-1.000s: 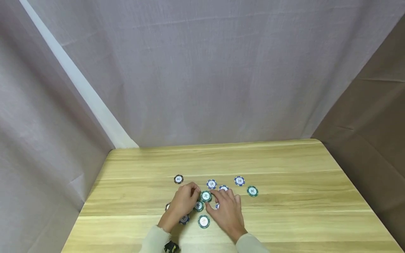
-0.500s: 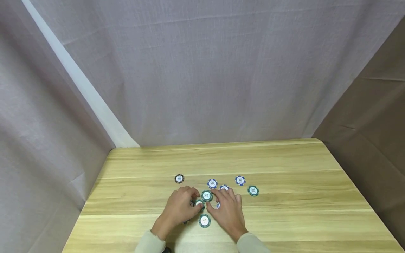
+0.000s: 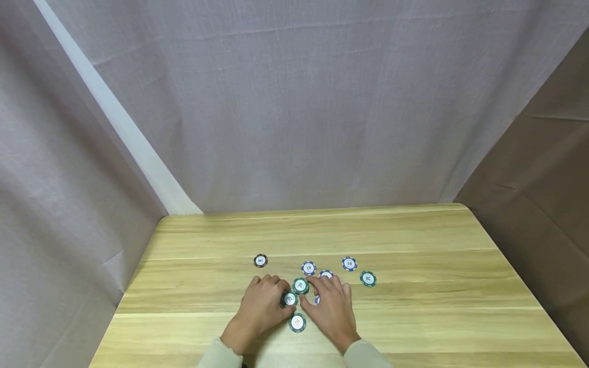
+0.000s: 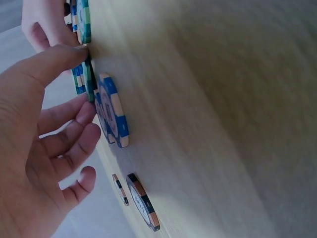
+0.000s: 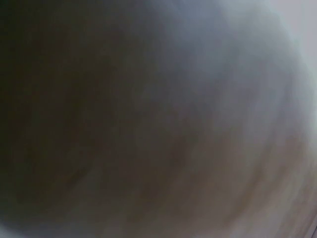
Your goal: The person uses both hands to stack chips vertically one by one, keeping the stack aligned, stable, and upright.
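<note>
On the wooden table [image 3: 202, 278], my left hand [image 3: 262, 305] pinches a green poker chip [image 3: 289, 299] by its edges, thumb on the near side and fingers on the far side. The left wrist view shows that chip [image 4: 88, 82] between thumb and fingertips, with more chip edges behind it. Just up and right, my right hand [image 3: 330, 308] holds its thumb and index finger around a green chip [image 3: 300, 285] that appears to top a stack. Another green chip [image 3: 297, 322] lies flat nearer me. The right wrist view is too dark and blurred to read.
Blue chips [image 3: 309, 268] lie beyond the hands, one [image 3: 349, 263] farther right and others partly under the right hand. A green chip [image 3: 368, 278] lies at right, a black chip [image 3: 260, 260] at left. Grey curtains [image 3: 322, 112] hang behind the table.
My left hand has turned and shifted, bringing its thumb round the near side of the green chip it now pinches. The right hand stays at its chip.
</note>
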Tool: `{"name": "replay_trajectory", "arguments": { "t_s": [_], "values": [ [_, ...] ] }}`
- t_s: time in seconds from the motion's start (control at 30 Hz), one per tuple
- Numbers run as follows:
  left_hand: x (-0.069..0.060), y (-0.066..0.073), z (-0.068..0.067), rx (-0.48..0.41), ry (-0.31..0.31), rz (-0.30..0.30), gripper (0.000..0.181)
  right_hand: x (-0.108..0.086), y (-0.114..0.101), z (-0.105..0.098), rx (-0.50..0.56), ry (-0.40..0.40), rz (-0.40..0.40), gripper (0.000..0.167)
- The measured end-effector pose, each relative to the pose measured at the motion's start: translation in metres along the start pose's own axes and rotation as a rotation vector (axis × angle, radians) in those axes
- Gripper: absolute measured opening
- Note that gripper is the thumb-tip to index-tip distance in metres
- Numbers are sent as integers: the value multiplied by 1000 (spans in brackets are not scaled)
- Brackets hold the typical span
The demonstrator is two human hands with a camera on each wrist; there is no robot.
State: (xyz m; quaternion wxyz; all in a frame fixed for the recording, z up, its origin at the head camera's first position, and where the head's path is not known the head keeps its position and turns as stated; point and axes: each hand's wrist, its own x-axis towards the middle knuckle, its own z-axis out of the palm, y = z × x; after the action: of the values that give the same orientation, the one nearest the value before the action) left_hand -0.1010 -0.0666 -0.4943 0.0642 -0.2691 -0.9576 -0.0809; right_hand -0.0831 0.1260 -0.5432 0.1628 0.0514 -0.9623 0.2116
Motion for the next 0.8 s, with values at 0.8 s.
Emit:
{"name": "replay_trajectory", "arguments": {
  "t_s": [0.8],
  "values": [
    [23,-5,-1,-21,94,184,41,3,1,0,24,-8,2,48]
  ]
}}
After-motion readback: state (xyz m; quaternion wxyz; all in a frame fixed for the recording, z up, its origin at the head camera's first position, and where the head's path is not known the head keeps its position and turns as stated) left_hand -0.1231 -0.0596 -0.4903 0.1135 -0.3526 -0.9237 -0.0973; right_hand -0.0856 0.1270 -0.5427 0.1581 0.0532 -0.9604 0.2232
